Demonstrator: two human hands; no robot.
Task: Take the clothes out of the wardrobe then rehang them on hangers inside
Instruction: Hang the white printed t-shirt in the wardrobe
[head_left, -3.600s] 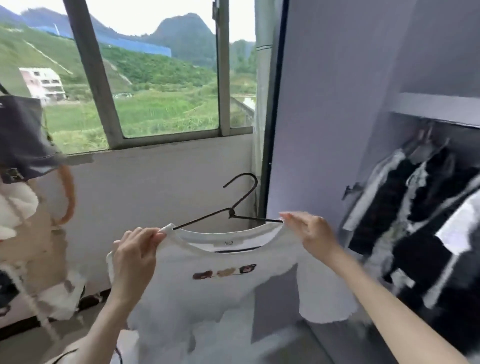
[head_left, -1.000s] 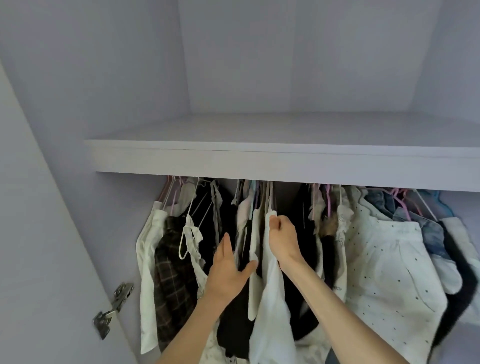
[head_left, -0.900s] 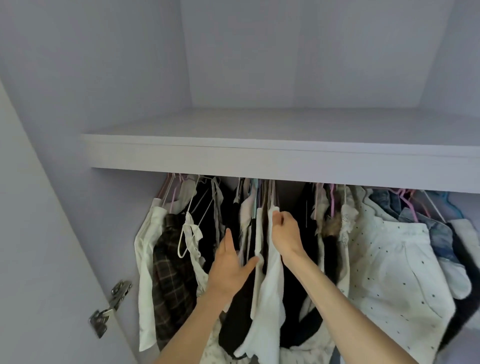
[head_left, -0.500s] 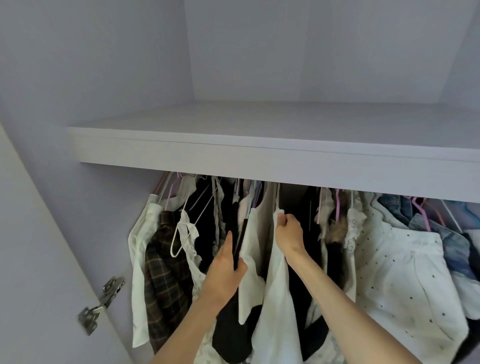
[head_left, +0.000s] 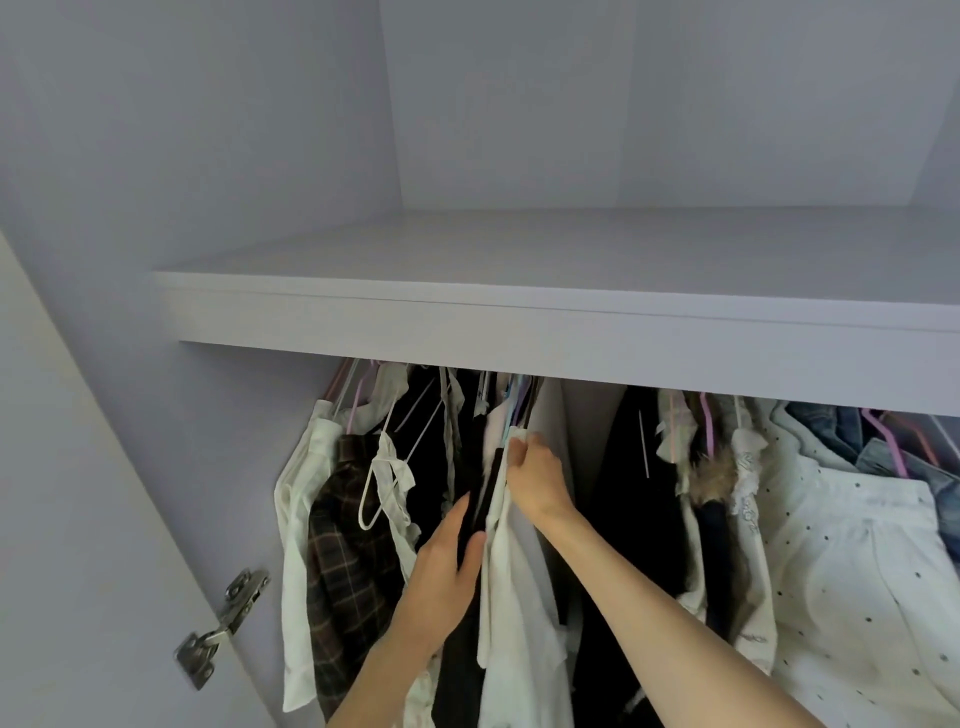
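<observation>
Inside the wardrobe, a white T-shirt (head_left: 514, 597) hangs among tightly packed clothes under the shelf. My right hand (head_left: 535, 480) pinches its shoulder near the top, by the hanger necks (head_left: 519, 405). My left hand (head_left: 447, 577) lies flat against the black garment (head_left: 478, 499) just left of the T-shirt, fingers straight, thumb on the other side of the cloth. A gap (head_left: 582, 441) to the bare back wall shows right of the T-shirt. The rail itself is hidden behind the shelf.
The lilac shelf (head_left: 519, 332) overhangs the hanging clothes. A plaid shirt (head_left: 348, 540) and a white garment (head_left: 296, 519) hang at the left, dark items (head_left: 639, 499) and a dotted white piece (head_left: 857, 571) at the right. The open door's metal hinge (head_left: 218, 629) sits lower left.
The T-shirt, held on its hanger by the window earlier, now hangs in the wardrobe. Over the last second my right hand slid it left against the other clothes, opening a gap on its right.
</observation>
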